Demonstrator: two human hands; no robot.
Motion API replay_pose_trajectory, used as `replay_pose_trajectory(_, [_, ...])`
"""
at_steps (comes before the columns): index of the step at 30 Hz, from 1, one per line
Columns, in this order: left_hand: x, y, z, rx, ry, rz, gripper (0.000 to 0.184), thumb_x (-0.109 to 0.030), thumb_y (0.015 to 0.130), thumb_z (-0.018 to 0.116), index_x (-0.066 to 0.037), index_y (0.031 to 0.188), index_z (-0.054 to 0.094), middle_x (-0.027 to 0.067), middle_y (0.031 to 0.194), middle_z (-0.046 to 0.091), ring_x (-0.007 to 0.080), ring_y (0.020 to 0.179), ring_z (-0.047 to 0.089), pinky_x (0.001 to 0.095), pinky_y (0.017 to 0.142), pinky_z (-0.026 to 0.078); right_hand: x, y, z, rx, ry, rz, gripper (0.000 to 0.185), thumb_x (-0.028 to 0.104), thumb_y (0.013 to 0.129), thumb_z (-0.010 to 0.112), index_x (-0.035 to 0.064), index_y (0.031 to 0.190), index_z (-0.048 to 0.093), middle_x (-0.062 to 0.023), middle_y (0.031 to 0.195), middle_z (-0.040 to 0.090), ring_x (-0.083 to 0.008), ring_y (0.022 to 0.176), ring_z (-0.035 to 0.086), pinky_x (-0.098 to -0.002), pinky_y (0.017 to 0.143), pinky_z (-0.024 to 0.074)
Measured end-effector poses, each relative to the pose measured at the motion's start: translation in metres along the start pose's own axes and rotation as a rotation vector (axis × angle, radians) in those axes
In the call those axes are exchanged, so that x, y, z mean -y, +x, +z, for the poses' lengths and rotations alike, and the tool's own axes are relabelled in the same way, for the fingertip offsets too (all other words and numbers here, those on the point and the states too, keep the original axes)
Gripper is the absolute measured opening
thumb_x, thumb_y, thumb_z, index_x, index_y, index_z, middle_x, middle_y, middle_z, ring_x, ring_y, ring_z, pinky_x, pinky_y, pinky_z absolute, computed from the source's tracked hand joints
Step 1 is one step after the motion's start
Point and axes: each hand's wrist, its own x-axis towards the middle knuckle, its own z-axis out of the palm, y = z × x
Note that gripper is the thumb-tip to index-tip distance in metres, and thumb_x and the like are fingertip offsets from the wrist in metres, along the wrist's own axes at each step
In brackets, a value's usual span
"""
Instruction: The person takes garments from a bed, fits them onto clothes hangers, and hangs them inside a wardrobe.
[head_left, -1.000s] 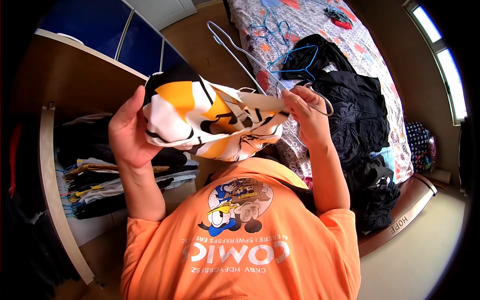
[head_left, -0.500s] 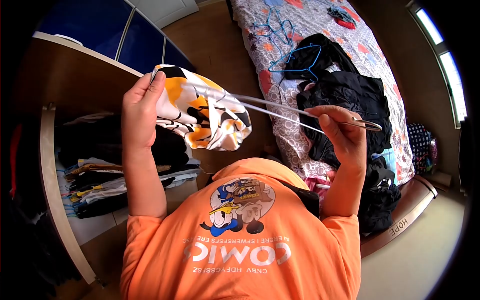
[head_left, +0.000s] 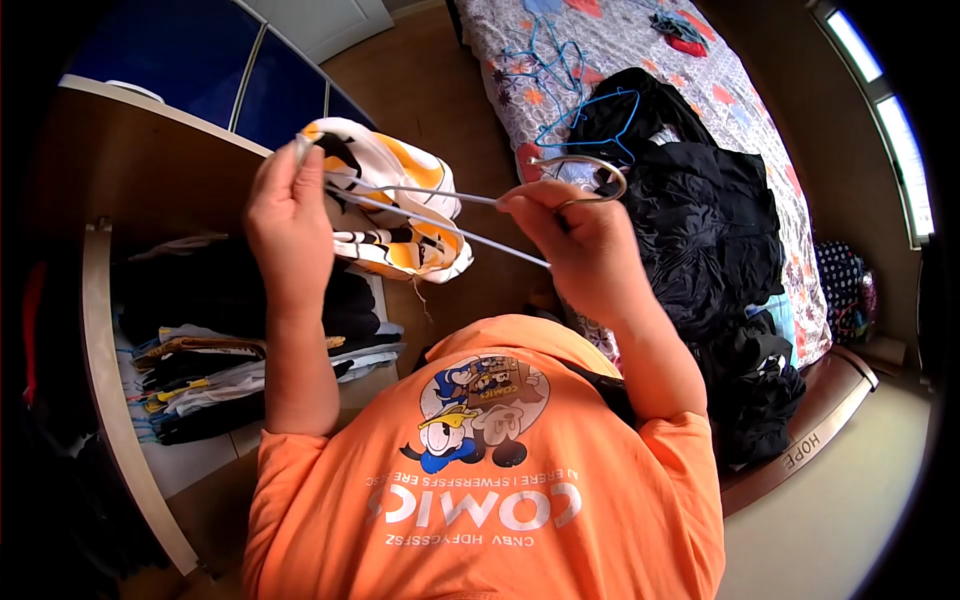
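My left hand (head_left: 287, 215) is closed on the gathered edge of a white garment (head_left: 400, 180) with a yellow and black print, which hangs in folds to the right of it. My right hand (head_left: 585, 240) grips a hanger (head_left: 490, 250) near its metal hook, and the hook curls out above my fingers. The hanger's two pale arms point left, and their far end lies at the garment close to my left hand. Cloth hides part of that end, so how far it sits inside the garment I cannot tell.
On the right, a bed (head_left: 500, 50) with a patterned sheet bears blue hangers (head_left: 605, 125) and black clothes (head_left: 710, 230). To the left is an open wardrobe with a stack of folded clothes (head_left: 215, 375) below a wooden panel (head_left: 150, 150). A polka-dot bundle (head_left: 840, 280) stands beyond the bed.
My right hand has moved left with the hanger, bringing its far end nearer my left hand. The hook has turned upward. The garment has shifted slightly left.
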Motion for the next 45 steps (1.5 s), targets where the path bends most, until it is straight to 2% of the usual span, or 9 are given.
replay_pose_trajectory(6, [0.009, 0.001, 0.001, -0.005, -0.018, 0.034, 0.02, -0.013, 0.089, 0.057, 0.001, 0.102, 0.063, 0.0116, 0.081, 0.066, 0.0147, 0.069, 0.06, 0.0266, 0.065, 0.048, -0.008, 0.002, -0.013, -0.172, -0.101, -0.097, 0.014, 0.008, 0.083, 0.061, -0.0038, 0.075, 0.063, -0.0112, 0.079, 0.065, -0.0276, 0.059, 0.06, -0.0298, 0.054, 0.0459])
replay_pose_trajectory(8, [-0.006, -0.012, 0.009, 0.111, -0.109, -0.007, 0.017, -0.01, 0.088, 0.058, 0.0, 0.101, 0.063, 0.011, 0.079, 0.066, 0.0158, 0.07, 0.061, 0.0272, 0.064, 0.048, -0.007, 0.002, 0.001, -0.134, -0.186, -0.11, 0.01, 0.005, 0.086, 0.059, -0.0028, 0.087, 0.065, -0.0052, 0.076, 0.062, -0.0077, 0.066, 0.052, -0.0215, 0.061, 0.0425])
replay_pose_trajectory(12, [-0.013, -0.032, 0.026, 0.172, -0.087, 0.194, 0.02, 0.0, 0.08, 0.061, -0.006, 0.098, 0.063, 0.0119, 0.085, 0.065, 0.0266, 0.074, 0.064, 0.0312, 0.066, 0.051, -0.011, -0.004, 0.03, -0.065, -0.105, -0.221, 0.009, 0.003, 0.087, 0.058, -0.0025, 0.088, 0.064, -0.0085, 0.078, 0.065, -0.0087, 0.066, 0.055, -0.0229, 0.058, 0.0448])
replay_pose_trajectory(21, [-0.025, -0.035, 0.032, 0.064, 0.093, 0.417, 0.041, 0.007, 0.075, 0.06, -0.004, 0.115, 0.053, 0.0085, 0.084, 0.061, 0.0199, 0.068, 0.06, 0.0257, 0.063, 0.049, -0.012, 0.002, 0.016, -0.203, 0.339, -0.163, 0.013, 0.006, 0.09, 0.055, -0.0023, 0.097, 0.062, 0.0, 0.086, 0.061, -0.0035, 0.074, 0.048, -0.0168, 0.065, 0.038])
replay_pose_trajectory(24, [-0.005, -0.041, 0.037, -0.139, 0.03, 0.28, 0.048, 0.007, 0.07, 0.063, -0.005, 0.115, 0.05, 0.0001, 0.064, 0.036, 0.0116, 0.054, 0.036, 0.0223, 0.052, 0.038, 0.002, -0.003, 0.01, -0.336, 0.508, -0.163, 0.015, 0.007, 0.09, 0.055, -0.0028, 0.098, 0.063, 0.002, 0.075, 0.057, -0.0017, 0.062, 0.04, -0.0163, 0.054, 0.0298])
replay_pose_trajectory(33, [0.072, -0.057, 0.069, -0.095, -0.143, -0.323, 0.032, -0.003, 0.073, 0.068, -0.005, 0.1, 0.05, 0.0034, 0.083, 0.044, 0.0165, 0.066, 0.043, 0.0273, 0.059, 0.039, 0.001, -0.002, -0.023, -0.662, 0.724, -0.265, 0.023, 0.012, 0.093, 0.052, -0.0069, 0.103, 0.06, 0.0046, 0.056, 0.04, -0.0006, 0.046, 0.023, -0.0174, 0.042, 0.017])
replay_pose_trajectory(36, [0.059, -0.049, 0.065, -0.037, -0.487, -0.774, 0.025, -0.009, 0.08, 0.063, -0.006, 0.101, 0.051, 0.0041, 0.086, 0.05, 0.0159, 0.071, 0.048, 0.0277, 0.063, 0.043, -0.006, -0.001, -0.024, -0.655, 0.711, -0.279, 0.021, 0.011, 0.092, 0.052, -0.0048, 0.103, 0.06, 0.0007, 0.064, 0.053, -0.0003, 0.046, 0.024, -0.0166, 0.042, 0.0185])
replay_pose_trajectory(40, [0.059, -0.027, 0.048, 0.098, -1.137, -0.866, 0.026, -0.013, 0.09, 0.045, -0.002, 0.112, 0.052, 0.0132, 0.106, 0.058, 0.0243, 0.097, 0.057, 0.0411, 0.086, 0.049, -0.015, -0.001, -0.024, -0.68, 0.574, -0.191, 0.019, 0.011, 0.092, 0.052, -0.0022, 0.102, 0.061, -0.0072, 0.085, 0.065, 0.0013, 0.047, 0.028, -0.0151, 0.042, 0.0217])
replay_pose_trajectory(45, [0.048, -0.004, 0.043, 0.013, -1.373, -0.835, 0.022, -0.01, 0.089, 0.041, -0.004, 0.105, 0.054, 0.0123, 0.1, 0.059, 0.0237, 0.092, 0.059, 0.04, 0.076, 0.052, -0.041, 0.004, -0.031, -0.692, 0.333, -0.123, 0.015, 0.01, 0.091, 0.055, -0.0012, 0.097, 0.064, -0.0083, 0.092, 0.067, 0.0003, 0.057, 0.046, -0.0144, 0.051, 0.034])
